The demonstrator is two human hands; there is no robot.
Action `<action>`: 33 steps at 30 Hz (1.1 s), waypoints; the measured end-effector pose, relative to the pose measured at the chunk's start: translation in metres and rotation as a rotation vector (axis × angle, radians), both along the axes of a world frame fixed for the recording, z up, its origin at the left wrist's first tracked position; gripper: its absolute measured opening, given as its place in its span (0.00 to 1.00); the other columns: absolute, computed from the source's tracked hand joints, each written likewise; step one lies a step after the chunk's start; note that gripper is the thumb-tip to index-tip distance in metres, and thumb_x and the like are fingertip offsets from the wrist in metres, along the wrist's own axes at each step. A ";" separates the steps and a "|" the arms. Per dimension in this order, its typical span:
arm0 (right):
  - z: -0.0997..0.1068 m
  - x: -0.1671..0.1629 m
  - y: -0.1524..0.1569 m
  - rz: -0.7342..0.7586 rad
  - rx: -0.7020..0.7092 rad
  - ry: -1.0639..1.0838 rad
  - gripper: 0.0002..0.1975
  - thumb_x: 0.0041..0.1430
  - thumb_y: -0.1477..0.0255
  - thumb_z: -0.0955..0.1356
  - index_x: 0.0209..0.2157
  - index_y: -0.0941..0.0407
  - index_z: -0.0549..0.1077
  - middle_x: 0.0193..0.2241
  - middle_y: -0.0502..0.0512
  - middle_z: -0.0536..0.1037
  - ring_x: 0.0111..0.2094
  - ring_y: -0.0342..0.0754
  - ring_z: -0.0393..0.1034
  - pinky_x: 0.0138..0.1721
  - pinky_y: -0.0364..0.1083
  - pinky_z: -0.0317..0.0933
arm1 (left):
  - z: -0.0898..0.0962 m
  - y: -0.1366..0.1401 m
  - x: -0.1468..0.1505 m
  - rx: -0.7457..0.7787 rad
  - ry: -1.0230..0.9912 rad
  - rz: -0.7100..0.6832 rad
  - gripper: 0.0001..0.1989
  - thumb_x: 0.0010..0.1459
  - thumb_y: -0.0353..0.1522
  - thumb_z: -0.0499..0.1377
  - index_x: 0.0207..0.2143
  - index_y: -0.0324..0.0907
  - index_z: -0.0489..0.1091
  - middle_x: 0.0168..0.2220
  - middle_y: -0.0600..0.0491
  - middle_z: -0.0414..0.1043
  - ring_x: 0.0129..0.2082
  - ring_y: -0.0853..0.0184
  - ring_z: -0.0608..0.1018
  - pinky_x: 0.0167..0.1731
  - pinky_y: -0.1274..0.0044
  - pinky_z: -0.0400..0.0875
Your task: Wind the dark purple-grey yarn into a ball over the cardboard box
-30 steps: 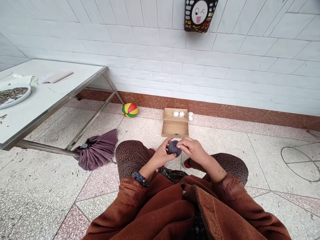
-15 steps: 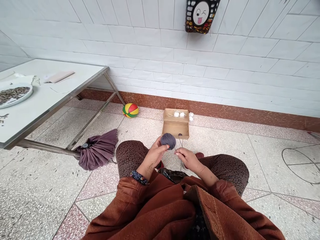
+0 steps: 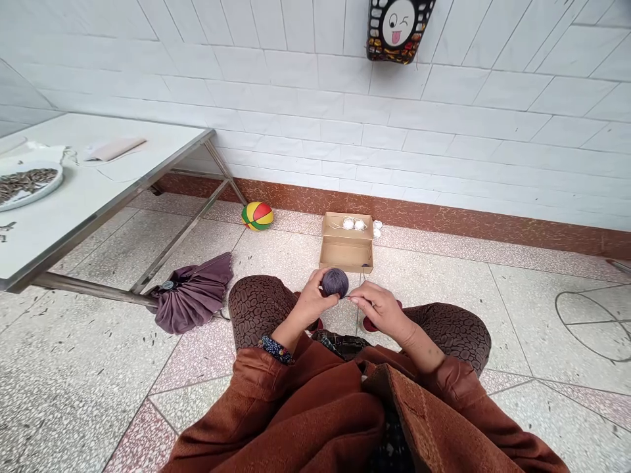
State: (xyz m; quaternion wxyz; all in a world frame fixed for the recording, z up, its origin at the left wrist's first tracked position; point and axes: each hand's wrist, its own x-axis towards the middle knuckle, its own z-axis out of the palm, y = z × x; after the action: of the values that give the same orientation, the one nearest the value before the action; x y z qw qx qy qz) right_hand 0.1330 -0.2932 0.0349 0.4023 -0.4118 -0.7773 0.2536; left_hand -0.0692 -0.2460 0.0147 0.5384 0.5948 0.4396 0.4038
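A ball of purple-grey yarn [image 3: 335,282] is held up between my knees, with my left hand [image 3: 312,301] closed around its left side and underside. Just right of it, my right hand [image 3: 380,307] pinches the yarn strand near the ball. From there the strand runs up toward an open cardboard box [image 3: 346,253] on the floor ahead. A small dark bit of the same yarn [image 3: 366,266] lies at the box's front right corner. White balls [image 3: 353,225] with loose thread sit at the box's raised lid.
A multicoloured ball [image 3: 257,216] rests by the leg of a white-topped table [image 3: 162,148] at left. A folded purple umbrella [image 3: 194,295] lies on the floor nearby. At far right is a wire ring [image 3: 594,323]. A black basket [image 3: 400,33] hangs on the tiled wall.
My right hand has moved slightly right and turned, still pinching the strand. The yarn ball has shifted a little right and down in my left hand. The dark yarn bit in the box has moved right.
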 end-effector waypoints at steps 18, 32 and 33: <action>-0.054 -0.008 0.006 -0.082 -0.159 -0.051 0.13 0.72 0.66 0.61 0.36 0.55 0.73 0.34 0.56 0.77 0.36 0.50 0.72 0.40 0.47 0.65 | 0.009 -0.008 0.002 -0.421 -0.627 -0.099 0.31 0.45 0.29 0.69 0.54 0.43 0.72 0.46 0.49 0.75 0.43 0.64 0.75 0.45 0.73 0.67; 0.018 -0.009 -0.005 0.107 0.044 -0.098 0.12 0.72 0.68 0.62 0.39 0.55 0.75 0.30 0.54 0.76 0.33 0.46 0.71 0.36 0.44 0.65 | -0.004 0.000 0.000 -0.138 -0.145 0.051 0.35 0.46 0.30 0.67 0.58 0.42 0.64 0.54 0.47 0.71 0.54 0.59 0.72 0.56 0.68 0.63; 0.023 -0.008 -0.004 0.089 0.061 -0.092 0.12 0.72 0.68 0.62 0.39 0.55 0.75 0.31 0.54 0.76 0.33 0.47 0.71 0.36 0.44 0.65 | -0.004 -0.001 0.001 -0.136 -0.148 0.022 0.36 0.46 0.30 0.66 0.59 0.43 0.63 0.54 0.47 0.71 0.53 0.59 0.72 0.56 0.68 0.63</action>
State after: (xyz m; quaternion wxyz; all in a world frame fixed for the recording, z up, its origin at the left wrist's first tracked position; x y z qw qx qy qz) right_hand 0.1252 -0.2973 0.0575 0.3669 -0.3754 -0.8200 0.2281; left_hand -0.0684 -0.2474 0.0105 0.6040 0.5207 0.4316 0.4216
